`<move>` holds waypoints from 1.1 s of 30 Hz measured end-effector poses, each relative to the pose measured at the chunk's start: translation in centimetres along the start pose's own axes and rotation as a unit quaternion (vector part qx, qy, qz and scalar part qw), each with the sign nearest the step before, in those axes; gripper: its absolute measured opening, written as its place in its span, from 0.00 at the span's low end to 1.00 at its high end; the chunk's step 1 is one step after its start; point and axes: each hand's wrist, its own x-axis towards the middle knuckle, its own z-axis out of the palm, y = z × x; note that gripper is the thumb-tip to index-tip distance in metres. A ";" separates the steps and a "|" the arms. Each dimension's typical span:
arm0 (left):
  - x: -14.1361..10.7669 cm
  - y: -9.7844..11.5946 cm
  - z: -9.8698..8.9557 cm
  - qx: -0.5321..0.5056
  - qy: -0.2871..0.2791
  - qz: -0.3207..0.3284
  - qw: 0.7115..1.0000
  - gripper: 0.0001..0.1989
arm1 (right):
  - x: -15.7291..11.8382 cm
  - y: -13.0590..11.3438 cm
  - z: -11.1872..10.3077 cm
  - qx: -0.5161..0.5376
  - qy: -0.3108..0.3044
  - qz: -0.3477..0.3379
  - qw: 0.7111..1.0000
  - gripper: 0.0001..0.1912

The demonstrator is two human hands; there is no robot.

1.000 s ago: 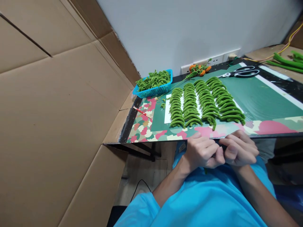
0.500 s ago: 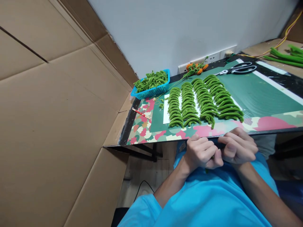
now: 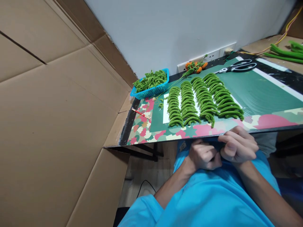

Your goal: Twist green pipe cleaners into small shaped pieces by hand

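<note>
My left hand (image 3: 204,155) is closed in front of my lap, just below the table edge. A bit of green fuzzy pipe cleaner showed at its fingers a moment ago; now the fingers cover it. Beside it, my right hand (image 3: 239,145) is closed too, thumb pressed against curled fingers, and whatever it grips is hidden. The two hands almost touch. Beyond them on the table, several rows of curved green pipe cleaner pieces (image 3: 204,99) lie over white paper (image 3: 166,114).
A blue basket (image 3: 150,92) of green pieces stands at the back left. Orange flowers (image 3: 196,66), scissors (image 3: 239,66) and long green stems (image 3: 281,53) lie further back. A red-and-white stick (image 3: 141,113) rests at the left. A cardboard wall (image 3: 59,126) rises on my left.
My left hand has dropped slightly and turned, and the green bit at its fingers is out of sight. My right hand has barely moved.
</note>
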 end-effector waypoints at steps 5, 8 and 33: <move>-0.8 -0.2 0.3 -0.028 -0.021 -0.065 0.997 0.24 | 1.7 -0.7 0.3 0.033 0.046 -0.061 0.997 0.13; -0.5 0.2 0.4 -0.035 -0.044 0.007 0.998 0.24 | 1.9 -0.8 0.2 0.032 0.042 -0.053 0.997 0.14; 8.7 1.2 -6.1 -0.076 -0.051 -0.105 0.990 0.24 | 1.9 -1.3 0.6 0.068 0.034 -0.058 0.995 0.14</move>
